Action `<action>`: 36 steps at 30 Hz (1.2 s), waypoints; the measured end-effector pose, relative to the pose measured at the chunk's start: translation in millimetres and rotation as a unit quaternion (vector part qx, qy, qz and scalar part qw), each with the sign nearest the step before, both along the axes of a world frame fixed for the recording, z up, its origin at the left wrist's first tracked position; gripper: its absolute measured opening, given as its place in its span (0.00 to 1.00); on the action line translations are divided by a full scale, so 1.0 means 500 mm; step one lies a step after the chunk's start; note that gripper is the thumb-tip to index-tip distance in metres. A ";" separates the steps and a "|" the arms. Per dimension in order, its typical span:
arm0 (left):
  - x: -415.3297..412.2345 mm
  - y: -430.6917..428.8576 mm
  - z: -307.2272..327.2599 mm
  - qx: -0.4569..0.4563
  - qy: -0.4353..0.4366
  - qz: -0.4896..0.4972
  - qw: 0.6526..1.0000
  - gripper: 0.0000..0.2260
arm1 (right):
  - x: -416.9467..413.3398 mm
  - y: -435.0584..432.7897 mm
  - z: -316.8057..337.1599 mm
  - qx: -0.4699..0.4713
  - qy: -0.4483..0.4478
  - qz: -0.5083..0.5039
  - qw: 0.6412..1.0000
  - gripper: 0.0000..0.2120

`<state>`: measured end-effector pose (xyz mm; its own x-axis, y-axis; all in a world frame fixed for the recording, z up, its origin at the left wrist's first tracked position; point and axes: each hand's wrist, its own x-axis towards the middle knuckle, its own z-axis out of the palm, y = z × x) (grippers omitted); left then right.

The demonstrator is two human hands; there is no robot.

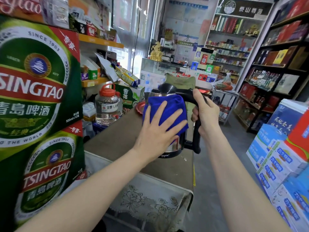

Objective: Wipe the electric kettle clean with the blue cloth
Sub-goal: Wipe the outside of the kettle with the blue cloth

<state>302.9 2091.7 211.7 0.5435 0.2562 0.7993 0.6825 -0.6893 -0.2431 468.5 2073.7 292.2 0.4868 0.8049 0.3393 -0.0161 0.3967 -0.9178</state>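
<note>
Blue cloth [167, 113] covers most of the near side of the electric kettle [173, 146], which sits at the centre of the frame, and my left hand [158, 129] lies flat on top of it. That hand is spread wide, fingers [160, 108] fanned out and pressing the cloth against the steel wall; it grips nothing, it only pushes with palm and fingertips. Below my palm a band of bare shiny metal shows, down to the kettle's dark bottom rim.

My right hand [205, 113], just right of centre, is closed tightly around the black handle [196, 131], thumb on the upper bend near the lid, the other fingers wrapped round the upright part. The kettle leans a little toward the left of the frame, and I cannot tell whether its bottom edge touches the brown table [117, 139] or hangs just above it.

At the lower centre a lace-patterned covering [150, 201] hangs over the table's near end. Green beer cartons [36, 91] fill the left edge, a clear jug with a red cap [107, 109] stands left of the kettle, and blue-and-white boxes [274, 161] are stacked at the lower right.
</note>
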 end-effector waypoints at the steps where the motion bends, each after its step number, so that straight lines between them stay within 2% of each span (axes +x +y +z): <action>1: -0.007 0.008 0.009 0.021 0.025 0.000 0.999 0.21 | 0.001 -0.003 0.000 0.002 0.000 0.003 1.000 0.15; 3: -0.018 0.021 0.040 0.030 0.026 0.006 0.999 0.22 | 0.003 -0.008 0.004 0.004 0.012 0.009 1.000 0.13; 7: -0.018 0.018 0.089 0.001 -0.030 0.005 1.000 0.21 | 0.007 -0.011 0.022 0.000 0.027 0.015 1.000 0.13; 9: -0.015 0.012 0.087 0.033 0.014 -0.009 0.999 0.20 | 0.010 -0.011 0.023 -0.004 0.029 0.014 0.999 0.14; 13: -0.026 0.012 0.055 0.120 0.178 -0.070 0.974 0.18 | 0.006 -0.012 0.009 -0.015 0.037 0.003 0.999 0.15; 15: -0.036 0.015 0.056 0.133 0.199 -0.077 0.968 0.18 | 0.003 -0.015 0.001 -0.019 0.044 0.008 0.999 0.15; 17: -0.044 0.020 0.078 0.137 0.180 -0.062 0.972 0.18 | 0.000 -0.016 0.002 -0.017 0.055 0.013 0.998 0.14; 22: -0.035 -0.004 0.095 0.060 0.032 -0.016 0.998 0.18 | -0.014 -0.020 0.031 -0.008 0.043 0.011 0.999 0.13; 24: -0.027 -0.015 0.064 0.065 0.041 -0.009 0.997 0.19 | -0.017 -0.020 0.034 -0.010 0.041 0.004 0.999 0.14; 27: -0.044 -0.011 0.038 0.095 0.120 -0.017 0.988 0.19 | -0.020 -0.022 0.024 -0.029 0.064 -0.005 0.998 0.14; 29: -0.057 -0.005 0.047 0.095 0.125 -0.018 0.987 0.20 | -0.022 -0.024 0.019 -0.029 0.084 -0.004 0.996 0.14; 32: -0.059 -0.005 0.078 0.063 0.059 0.002 0.996 0.21 | -0.029 -0.019 0.026 -0.018 0.086 0.006 0.996 0.14; 36: -0.048 -0.008 0.120 0.007 -0.035 0.035 0.999 0.22 | -0.034 -0.010 0.031 -0.006 0.039 0.019 0.999 0.14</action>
<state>278.8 2087.8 271.8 0.4676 0.2811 0.8381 0.7449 -0.6358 -0.2024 451.4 2068.8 307.6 0.4805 0.8275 0.2906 -0.1036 0.3826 -0.9181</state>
